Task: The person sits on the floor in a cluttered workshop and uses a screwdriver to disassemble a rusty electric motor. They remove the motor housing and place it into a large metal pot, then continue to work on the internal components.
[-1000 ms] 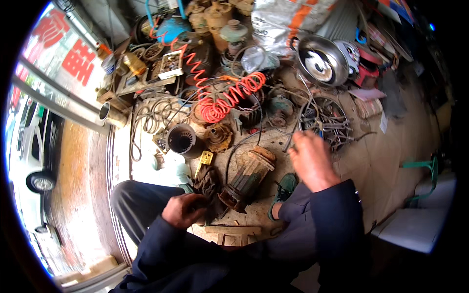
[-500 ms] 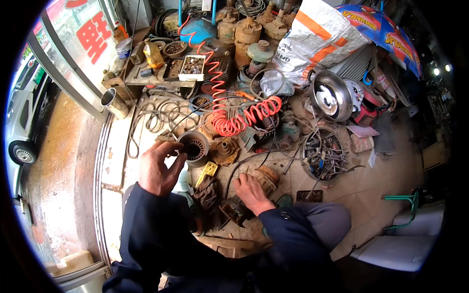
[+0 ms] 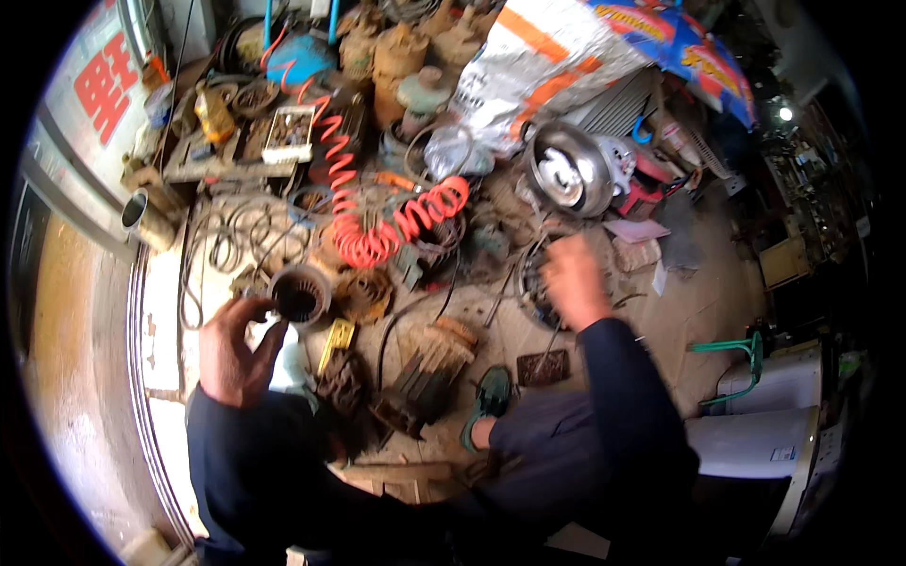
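Right hand [image 3: 576, 283] over the round tool tray [image 3: 521, 288], left hand [image 3: 240, 354] up by the stator housing [image 3: 300, 294].
Head view: right fingers look loosely curled but they're pretty blurred, so can't tell if they've got hold of anything. Left thumb and index make a half-open pinch near the stator housing; can't tell if there's something tiny in there. Finned motor body [image 3: 425, 373] lies tilted on the floor, just left of the green shoe [image 3: 493, 391], touched by neither hand.
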Tool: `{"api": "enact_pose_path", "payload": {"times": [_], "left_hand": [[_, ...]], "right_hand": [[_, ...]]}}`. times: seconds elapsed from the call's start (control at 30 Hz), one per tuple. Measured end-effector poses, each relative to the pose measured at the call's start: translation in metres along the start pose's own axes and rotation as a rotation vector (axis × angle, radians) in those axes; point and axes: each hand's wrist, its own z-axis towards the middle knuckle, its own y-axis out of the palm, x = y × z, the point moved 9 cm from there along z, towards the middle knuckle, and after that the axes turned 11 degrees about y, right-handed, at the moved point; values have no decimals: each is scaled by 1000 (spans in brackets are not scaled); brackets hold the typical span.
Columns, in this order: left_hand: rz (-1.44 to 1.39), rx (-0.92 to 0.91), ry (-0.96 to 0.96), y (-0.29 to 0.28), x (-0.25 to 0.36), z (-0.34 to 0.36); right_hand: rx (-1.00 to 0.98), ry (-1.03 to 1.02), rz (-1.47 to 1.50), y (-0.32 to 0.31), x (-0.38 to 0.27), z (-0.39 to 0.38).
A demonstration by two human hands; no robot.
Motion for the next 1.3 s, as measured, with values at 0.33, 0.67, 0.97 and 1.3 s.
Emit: {"api": "enact_pose_path", "payload": {"times": [0.33, 0.67, 0.97, 1.3], "left_hand": [[49, -71, -132, 10, -13, 2], [248, -66, -199, 3, -35, -5], [246, -105, -191, 7, -32, -3], [166, -129, -67, 8, -15, -9]], "right_hand": [[-58, 251, -385, 6, 177, 5], [-193, -105, -687, 119, 213, -8], [-503, 137, -658, 171, 265, -16], [-398, 83, -292, 53, 146, -7]]}}
